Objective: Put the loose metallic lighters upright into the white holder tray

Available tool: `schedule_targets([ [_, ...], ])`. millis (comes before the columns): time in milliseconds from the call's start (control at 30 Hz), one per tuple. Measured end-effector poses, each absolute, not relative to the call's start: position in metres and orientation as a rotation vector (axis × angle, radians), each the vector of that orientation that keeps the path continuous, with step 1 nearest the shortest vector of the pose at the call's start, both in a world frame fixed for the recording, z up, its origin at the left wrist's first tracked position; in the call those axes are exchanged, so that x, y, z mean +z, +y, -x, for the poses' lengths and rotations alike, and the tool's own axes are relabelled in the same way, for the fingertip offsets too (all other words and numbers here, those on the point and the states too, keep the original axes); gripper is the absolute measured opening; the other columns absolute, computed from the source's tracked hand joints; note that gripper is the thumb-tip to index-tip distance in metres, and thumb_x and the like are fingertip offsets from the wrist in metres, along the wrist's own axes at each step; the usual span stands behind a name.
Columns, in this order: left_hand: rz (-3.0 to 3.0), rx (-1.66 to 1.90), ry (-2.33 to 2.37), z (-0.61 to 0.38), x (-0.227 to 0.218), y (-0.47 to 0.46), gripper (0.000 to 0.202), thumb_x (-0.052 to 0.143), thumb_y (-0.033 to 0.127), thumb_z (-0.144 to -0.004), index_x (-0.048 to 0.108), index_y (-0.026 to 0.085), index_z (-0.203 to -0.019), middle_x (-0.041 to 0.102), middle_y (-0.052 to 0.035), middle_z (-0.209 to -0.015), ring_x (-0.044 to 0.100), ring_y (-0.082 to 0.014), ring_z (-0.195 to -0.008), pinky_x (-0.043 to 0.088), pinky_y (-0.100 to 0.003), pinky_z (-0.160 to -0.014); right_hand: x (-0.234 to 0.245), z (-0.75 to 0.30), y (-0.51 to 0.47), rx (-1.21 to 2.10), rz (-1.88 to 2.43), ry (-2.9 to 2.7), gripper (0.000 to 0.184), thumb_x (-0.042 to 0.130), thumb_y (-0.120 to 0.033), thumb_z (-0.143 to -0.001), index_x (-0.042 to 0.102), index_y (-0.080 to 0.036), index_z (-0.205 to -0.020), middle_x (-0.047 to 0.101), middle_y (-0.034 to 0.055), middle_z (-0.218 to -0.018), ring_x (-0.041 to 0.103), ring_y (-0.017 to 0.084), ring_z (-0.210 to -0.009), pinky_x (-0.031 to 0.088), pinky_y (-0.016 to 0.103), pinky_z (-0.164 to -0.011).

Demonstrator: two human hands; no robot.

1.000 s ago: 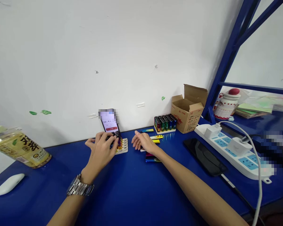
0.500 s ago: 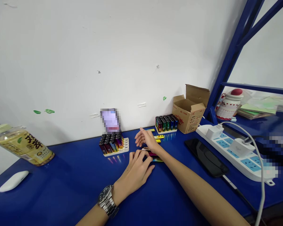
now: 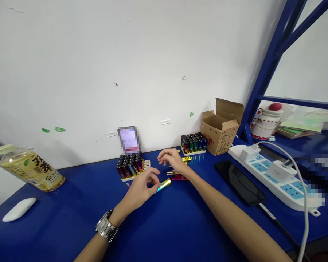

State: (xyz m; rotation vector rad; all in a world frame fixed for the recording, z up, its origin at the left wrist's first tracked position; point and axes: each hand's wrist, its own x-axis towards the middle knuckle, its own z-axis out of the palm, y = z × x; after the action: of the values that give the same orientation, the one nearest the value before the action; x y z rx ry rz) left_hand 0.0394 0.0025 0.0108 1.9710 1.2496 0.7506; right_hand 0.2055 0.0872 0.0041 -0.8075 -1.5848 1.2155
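Note:
My left hand, with a metal watch on its wrist, pinches the near end of a shiny blue-and-gold metallic tube between thumb and fingers. To its right, my right hand hovers with loosely curled, parted fingers and nothing visible in them. Under and beside that hand lie several loose metallic tubes, among them a magenta one and a yellow one. Beyond my left hand, dark-topped coloured tubes stand upright in a white holder, which has bare slots at its right side.
A second holder full of upright tubes stands near the wall beside an open cardboard box. A phone leans behind the left holder. At right lie a black phone and a power strip; at left, a bottle and white case.
My left hand has moved left and away from the loose tubes, drawing the blue-and-gold tube with it. My right hand has stayed nearly in place.

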Motion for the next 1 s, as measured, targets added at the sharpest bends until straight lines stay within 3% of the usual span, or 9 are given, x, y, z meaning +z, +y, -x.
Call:
schedule_targets([
  [133, -2.165, 0.697, 1.361, -0.04, 0.014, -0.001, 0.023, 0.058, 0.039, -0.077, 0.054, 0.021, -0.091, 0.059, -0.0021, -0.084, 0.056, -0.0175, -0.078, 0.046, -0.031, -0.073, 0.029, -0.22, 0.084, 0.812, 1.05, -2.179, 0.013, 0.053, -0.016, -0.064, 0.066, -0.016, -0.065, 0.065, 0.0021, -0.067, 0.057, 0.015, -0.068, 0.04, 0.025, -0.063],
  [233, -2.327, 0.514, 1.503, -0.04, 0.017, -0.007, 0.026, 0.058, 0.045, -0.076, 0.053, 0.02, -0.082, 0.058, -0.0046, -0.089, 0.055, -0.0208, -0.083, 0.043, -0.032, -0.072, 0.046, -0.227, 0.077, 0.582, 1.235, -2.585, 0.009, 0.058, -0.015, -0.06, 0.066, -0.018, -0.062, 0.064, 0.0039, -0.066, 0.056, 0.021, -0.079, 0.038, 0.026, -0.063],
  [400, -2.328, 0.249, 1.63, -0.037, 0.021, -0.011, 0.02, 0.052, 0.039, -0.076, 0.047, 0.021, -0.071, 0.057, -0.0024, -0.075, 0.051, -0.018, -0.065, 0.031, -0.028, -0.055, 0.05, -0.23, 0.06, 0.345, 1.403, -2.92, 0.023, 0.067, -0.019, -0.06, 0.069, -0.019, -0.083, 0.064, 0.0081, -0.08, 0.052, 0.027, -0.092, 0.037, 0.027, -0.064],
  [600, -2.077, 0.671, 1.535, -0.031, 0.009, 0.0, 0.021, 0.061, 0.039, -0.072, 0.051, 0.021, -0.07, 0.051, 0.0033, -0.061, 0.045, -0.0146, -0.057, 0.029, -0.026, -0.053, 0.025, -0.234, 0.06, 0.311, 1.194, -2.689, 0.007, 0.063, -0.015, -0.069, 0.058, -0.017, -0.074, 0.055, 0.007, -0.083, 0.048, 0.022, -0.088, 0.039, 0.029, -0.071],
  [800, -1.675, 1.197, 1.394, -0.03, 0.007, 0.009, 0.023, 0.07, 0.037, -0.069, 0.061, 0.018, -0.079, 0.064, -0.001, -0.077, 0.054, -0.0144, -0.066, 0.039, -0.025, -0.061, 0.004, -0.236, 0.065, 0.517, 1.05, -2.265, 0.009, 0.058, -0.023, -0.076, 0.05, -0.019, -0.078, 0.046, 0.0, -0.08, 0.045, 0.014, -0.071, 0.038, 0.026, -0.066],
  [1000, -1.239, 1.362, 1.161, -0.037, 0.007, 0.005, 0.031, 0.078, 0.036, -0.064, 0.066, 0.016, -0.084, 0.057, 0.0027, -0.066, 0.049, -0.0084, -0.056, 0.038, -0.022, -0.054, -0.005, -0.214, 0.067, 0.78, 0.948, -1.732, 0.02, 0.058, -0.037, -0.08, 0.049, -0.02, -0.075, 0.044, -0.0022, -0.069, 0.043, 0.013, -0.063, 0.037, 0.026, -0.06],
])
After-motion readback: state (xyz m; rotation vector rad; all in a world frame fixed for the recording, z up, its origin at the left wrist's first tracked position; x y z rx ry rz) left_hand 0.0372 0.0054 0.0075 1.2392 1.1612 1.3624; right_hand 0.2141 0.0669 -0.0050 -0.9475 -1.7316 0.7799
